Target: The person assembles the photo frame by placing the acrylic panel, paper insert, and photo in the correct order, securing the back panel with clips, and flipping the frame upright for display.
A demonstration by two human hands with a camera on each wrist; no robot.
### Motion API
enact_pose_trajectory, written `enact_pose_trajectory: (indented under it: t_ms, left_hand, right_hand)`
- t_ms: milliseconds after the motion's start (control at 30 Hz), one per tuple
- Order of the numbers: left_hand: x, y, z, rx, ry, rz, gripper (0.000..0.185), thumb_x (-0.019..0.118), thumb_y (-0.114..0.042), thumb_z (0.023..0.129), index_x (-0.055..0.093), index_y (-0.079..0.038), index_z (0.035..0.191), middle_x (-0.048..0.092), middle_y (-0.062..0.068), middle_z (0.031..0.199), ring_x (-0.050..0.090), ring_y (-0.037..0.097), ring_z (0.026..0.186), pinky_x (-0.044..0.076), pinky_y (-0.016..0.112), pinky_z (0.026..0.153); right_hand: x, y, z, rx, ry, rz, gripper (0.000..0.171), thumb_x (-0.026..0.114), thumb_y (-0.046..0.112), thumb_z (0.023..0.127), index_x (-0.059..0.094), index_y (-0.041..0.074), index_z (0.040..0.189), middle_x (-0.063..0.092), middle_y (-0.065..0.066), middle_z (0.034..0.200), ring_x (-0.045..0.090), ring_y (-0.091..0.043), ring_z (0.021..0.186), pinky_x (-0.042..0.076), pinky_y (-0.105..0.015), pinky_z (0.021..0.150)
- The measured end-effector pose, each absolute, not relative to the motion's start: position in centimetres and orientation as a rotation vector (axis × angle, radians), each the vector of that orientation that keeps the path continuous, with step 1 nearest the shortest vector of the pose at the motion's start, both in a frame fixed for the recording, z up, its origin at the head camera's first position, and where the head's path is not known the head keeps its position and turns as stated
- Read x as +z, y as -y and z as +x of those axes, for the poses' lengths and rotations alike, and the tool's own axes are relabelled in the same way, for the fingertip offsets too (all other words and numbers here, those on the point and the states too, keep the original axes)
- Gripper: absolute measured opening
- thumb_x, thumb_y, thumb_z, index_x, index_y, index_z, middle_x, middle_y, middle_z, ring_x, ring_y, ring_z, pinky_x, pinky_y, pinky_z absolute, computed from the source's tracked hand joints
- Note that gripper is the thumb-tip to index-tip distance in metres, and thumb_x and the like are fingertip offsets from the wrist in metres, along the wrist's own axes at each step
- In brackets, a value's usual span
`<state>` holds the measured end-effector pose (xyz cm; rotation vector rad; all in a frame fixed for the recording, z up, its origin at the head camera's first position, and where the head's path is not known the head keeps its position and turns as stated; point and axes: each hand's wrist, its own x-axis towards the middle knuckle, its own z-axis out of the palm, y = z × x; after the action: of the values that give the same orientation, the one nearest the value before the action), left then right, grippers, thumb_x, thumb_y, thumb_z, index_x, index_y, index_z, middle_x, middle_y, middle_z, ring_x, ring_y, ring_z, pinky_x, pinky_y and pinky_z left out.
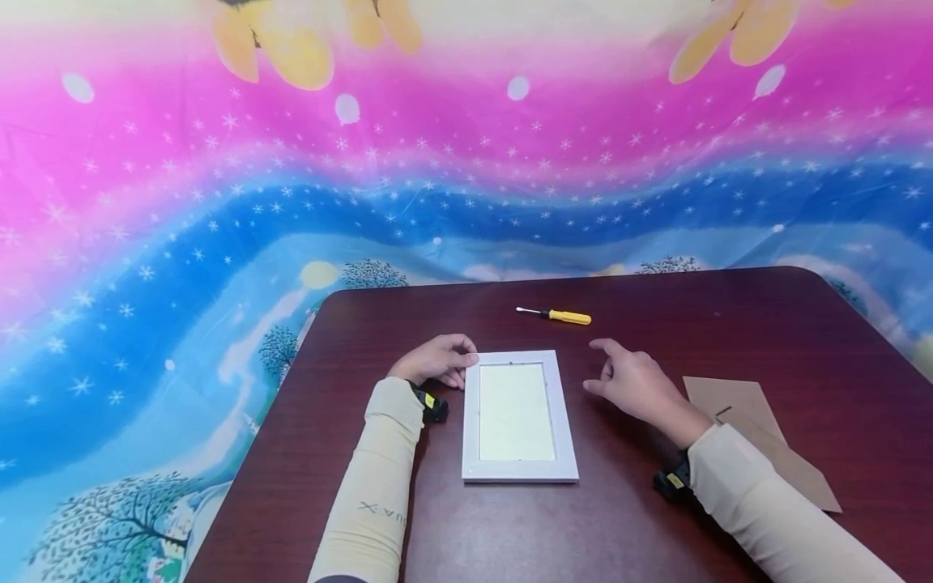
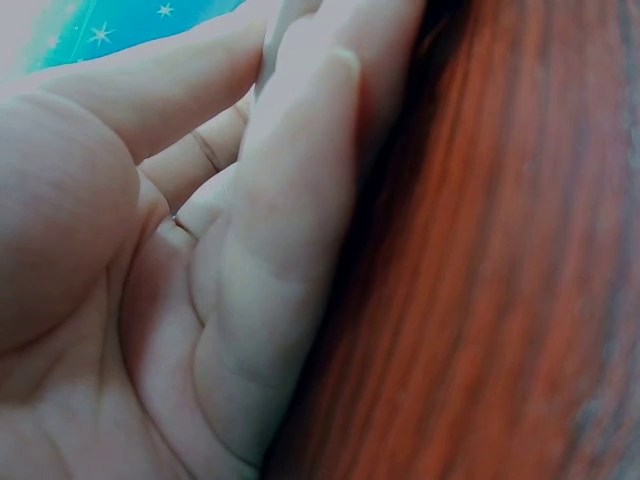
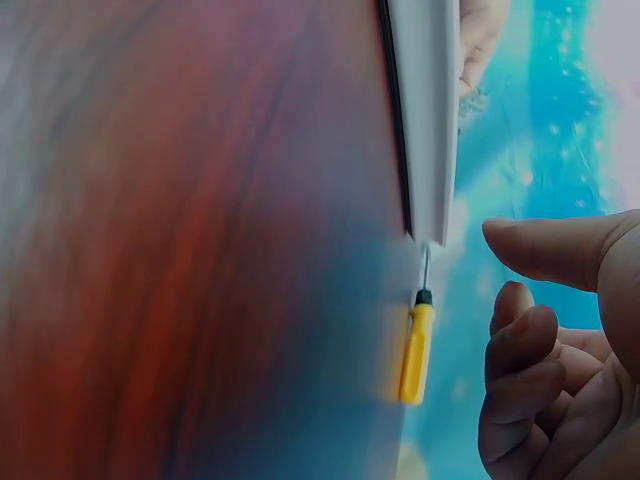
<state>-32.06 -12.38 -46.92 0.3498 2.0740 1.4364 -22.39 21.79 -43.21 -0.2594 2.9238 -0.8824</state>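
Observation:
A white picture frame lies on the table, with a pale panel inside its border. My left hand pinches the frame's upper left edge, thumb on top and fingers curled at the side. The left wrist view shows the curled fingers close up, with only a sliver of the frame between them. To the right of the frame, my right hand hovers apart from it, holding nothing. Its index finger is extended and the other fingers are loosely bent. The right wrist view shows the frame's side beyond that thumb.
A yellow-handled screwdriver lies behind the frame, its tip pointing left. At the right, partly under my right forearm, is a brown backing board with a flap. The dark red table ends at a colourful printed cloth.

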Motion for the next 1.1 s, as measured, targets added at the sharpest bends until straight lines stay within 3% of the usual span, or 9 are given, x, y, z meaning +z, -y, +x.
enact_pose_trajectory:
  t_ms: [633,967,1100]
  left_hand:
    - [-46.9,12.4,-32.2,1.415,-2.07,0.324,0.021,0.065,-0.022,0.096,0.058,-0.007,0.109,0.062,0.017,0.077,0.067,0.025,0.061,0.056,0.031,0.056]
    - [-46.6,12.2,-32.1,1.415,-2.075,0.321,0.02,0.063,-0.021,0.097,0.058,-0.007,0.11,0.061,0.016,0.077,0.067,0.025,0.061,0.056,0.03,0.055]
    - [-46.9,12.3,-32.1,1.42,-2.069,0.328,0.02,0.064,-0.022,0.097,0.059,-0.007,0.109,0.061,0.016,0.077,0.067,0.025,0.061,0.055,0.03,0.055]
  right_hand:
    - [-41.0,-27.3,-20.5,-0.887,-2.995,-0.154,0.072,0.072,0.029,0.089,0.035,-0.001,0.144,0.058,-0.002,0.077,0.052,-0.019,0.06,0.041,-0.034,0.054]
    - [-40.5,-31.6,-18.6,-0.796,-2.968,-0.053,0.082,0.064,0.049,0.091,0.029,-0.001,0.147,0.06,-0.003,0.082,0.055,-0.017,0.064,0.043,-0.033,0.056]
    - [-40.5,-33.2,-17.7,-0.755,-2.95,-0.033,0.078,0.064,0.044,0.093,0.031,-0.003,0.146,0.06,-0.004,0.083,0.055,-0.018,0.063,0.043,-0.034,0.055]
